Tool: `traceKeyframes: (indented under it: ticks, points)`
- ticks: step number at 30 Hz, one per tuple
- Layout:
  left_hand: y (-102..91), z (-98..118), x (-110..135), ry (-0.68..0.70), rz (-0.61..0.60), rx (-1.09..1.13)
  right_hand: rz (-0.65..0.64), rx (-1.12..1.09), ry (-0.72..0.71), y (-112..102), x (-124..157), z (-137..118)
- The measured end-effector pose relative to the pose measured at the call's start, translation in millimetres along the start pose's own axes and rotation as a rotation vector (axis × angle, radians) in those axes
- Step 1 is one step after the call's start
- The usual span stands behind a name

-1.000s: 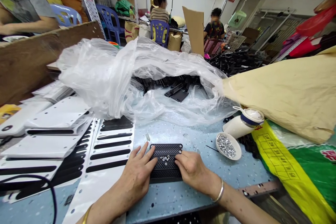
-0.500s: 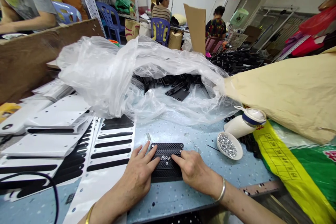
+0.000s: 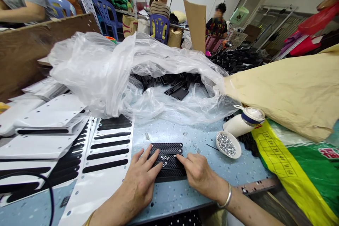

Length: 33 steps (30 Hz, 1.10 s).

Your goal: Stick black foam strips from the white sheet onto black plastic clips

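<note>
Several black textured strips point(image 3: 172, 173) lie side by side on the blue speckled table, with small holes at their ends. My left hand point(image 3: 141, 174) rests flat over their left ends with its fingers spread, holding nothing. A few small silver rings point(image 3: 164, 159) lie loose on the middle strips. My right hand point(image 3: 198, 169) stretches its index finger to the right end of a strip, the tip at a small silver ring there; its other fingers curl under and its thumb is hidden. A white bowl point(image 3: 240, 152) of small silver pieces stands right of the hands.
A clear plastic bag point(image 3: 106, 74) with black parts inside lies behind the strips. White sheets with black strips point(image 3: 108, 155) cover the left side. A white lidded bottle point(image 3: 235, 125) lies tilted behind the bowl, near a yellow and green sack point(image 3: 304, 183). Other people sit further back.
My right index fingertip has moved from the loose rings area outward to the strip's right end. The left hand stays on the strips. The whole view has shifted slightly.
</note>
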<state>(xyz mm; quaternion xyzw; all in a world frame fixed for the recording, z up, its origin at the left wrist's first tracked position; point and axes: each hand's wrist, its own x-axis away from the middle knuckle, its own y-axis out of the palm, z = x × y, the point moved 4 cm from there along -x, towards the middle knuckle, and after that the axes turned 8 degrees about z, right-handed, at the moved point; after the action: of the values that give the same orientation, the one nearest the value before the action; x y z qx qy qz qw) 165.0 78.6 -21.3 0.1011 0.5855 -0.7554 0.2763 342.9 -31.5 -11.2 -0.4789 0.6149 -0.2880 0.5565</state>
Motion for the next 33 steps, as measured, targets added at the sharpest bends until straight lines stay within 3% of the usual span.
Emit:
traceKeyframes:
  ticks: [4, 9, 16, 22, 28, 33]
  points:
    - [10.0, 2, 3, 0.017, -0.042, -0.012, -0.100, 0.027, -0.006, 2, -4, -3]
    - [13.6, -1, 4, 0.013, -0.033, -0.021, -0.116, 0.073, -0.038, 0, 2, -2]
    - [9.2, 0, 3, 0.009, -0.009, -0.042, -0.085, 0.142, -0.033, -3, 14, 5]
    - [0.5, -8, 3, -0.001, 0.007, -0.076, -0.166, 0.141, -0.050, 2, 18, 3]
    - [-10.5, -17, 7, -0.047, 0.040, -0.142, -0.146, 0.111, -0.064, 2, 20, 0]
    - [-8.2, -4, 12, 0.010, -0.050, -0.096, -0.112, 0.094, -0.062, 2, 20, 0]
